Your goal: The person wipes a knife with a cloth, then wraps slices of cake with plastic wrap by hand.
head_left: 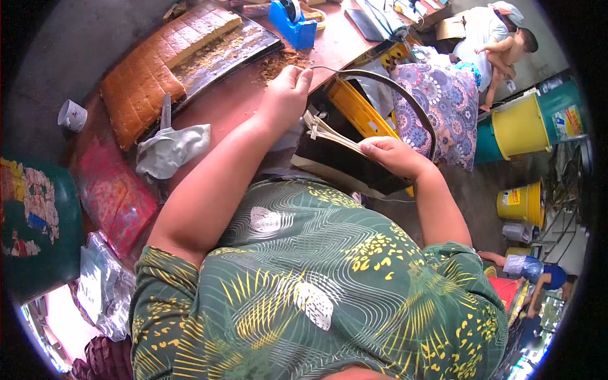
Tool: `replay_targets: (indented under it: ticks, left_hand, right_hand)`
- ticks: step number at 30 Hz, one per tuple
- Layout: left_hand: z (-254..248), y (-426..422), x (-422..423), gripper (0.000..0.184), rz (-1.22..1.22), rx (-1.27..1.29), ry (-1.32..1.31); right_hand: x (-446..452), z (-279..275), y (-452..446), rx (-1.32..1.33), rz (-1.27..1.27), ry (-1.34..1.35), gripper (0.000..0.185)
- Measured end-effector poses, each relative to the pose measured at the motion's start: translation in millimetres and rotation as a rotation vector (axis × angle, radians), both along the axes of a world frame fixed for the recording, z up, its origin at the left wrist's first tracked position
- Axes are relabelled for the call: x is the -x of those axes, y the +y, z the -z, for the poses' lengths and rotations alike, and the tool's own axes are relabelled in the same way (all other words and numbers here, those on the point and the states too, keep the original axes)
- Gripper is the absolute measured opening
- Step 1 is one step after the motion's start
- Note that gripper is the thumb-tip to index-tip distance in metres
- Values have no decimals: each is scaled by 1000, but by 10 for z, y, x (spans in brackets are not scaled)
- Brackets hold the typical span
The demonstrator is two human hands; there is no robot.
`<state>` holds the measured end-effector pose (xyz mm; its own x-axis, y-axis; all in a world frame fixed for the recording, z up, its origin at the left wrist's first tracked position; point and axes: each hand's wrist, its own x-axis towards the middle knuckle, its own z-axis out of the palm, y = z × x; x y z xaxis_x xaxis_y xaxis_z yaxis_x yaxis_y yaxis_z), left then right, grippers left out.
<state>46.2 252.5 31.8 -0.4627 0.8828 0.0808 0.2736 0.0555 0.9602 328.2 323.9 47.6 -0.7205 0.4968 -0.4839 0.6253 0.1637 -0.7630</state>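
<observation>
My left hand [286, 95] is raised over the table's edge, with its thumb and fingers pinched together. A thin dark strip [405, 88] starts at these fingertips and curves over to the right, behind my right hand [394, 156]. My right hand is closed on the end of a bundle of pale cords [329, 131]. That bundle lies over a black, box-like object [348, 166] with cream edges, close in front of my body. What the black object is cannot be made out.
Cut brown cake [142, 88] lies on a dark tray at the left, beside a knife [166, 114] and a grey cloth [172, 151]. A blue tape dispenser [297, 28], yellow crate [358, 104] and patterned cushion [440, 111] are ahead. Other people are at the right.
</observation>
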Motion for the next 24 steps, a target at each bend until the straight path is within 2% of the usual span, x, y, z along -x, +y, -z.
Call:
replay_targets:
  ticks: [1, 3, 4, 5, 7, 9, 10, 12, 15, 21, 22, 24]
  left_hand:
    - [18, -37, -39, 30, -120, -121, 245]
    - [52, -102, -86, 30, -366, -366, 738]
    - [-119, -260, -136, 47, -190, -446, 672]
    - [-224, -377, -206, 50, 11, -450, 742]
    - [-319, -547, -385, 57, 427, -451, 859]
    - [-246, -613, -543, 60, 582, -326, 1011]
    - [-173, -615, -578, 58, 583, -176, 1033]
    - [-144, -592, -512, 58, 640, -117, 1003]
    - [-135, -596, -486, 54, 681, -93, 993]
    - [-136, -695, -511, 35, 710, -45, 1033]
    - [-137, -720, -511, 32, 715, -33, 1052]
    - [-206, -732, -477, 23, 772, -15, 1032]
  right_hand:
    - [30, 13, 2, -36, -17, 56, 40]
    - [75, -3, 52, -67, -59, -22, 41]
    - [110, -55, 70, -67, -83, -64, 41]
    - [135, -80, 88, -65, -106, -107, 41]
    - [143, -28, 145, -8, -104, -31, 40]
    - [130, -11, 164, 32, -92, 13, 39]
    - [143, -23, 160, 42, -86, 22, 39]
    - [159, -24, 212, -11, -107, -21, 39]
    - [112, 74, 268, 74, -73, -10, 40]
    - [185, 0, 169, -194, -165, 45, 38]
    - [223, -24, 150, -360, -223, 68, 36]
    - [314, -122, 89, -493, -257, 40, 34]
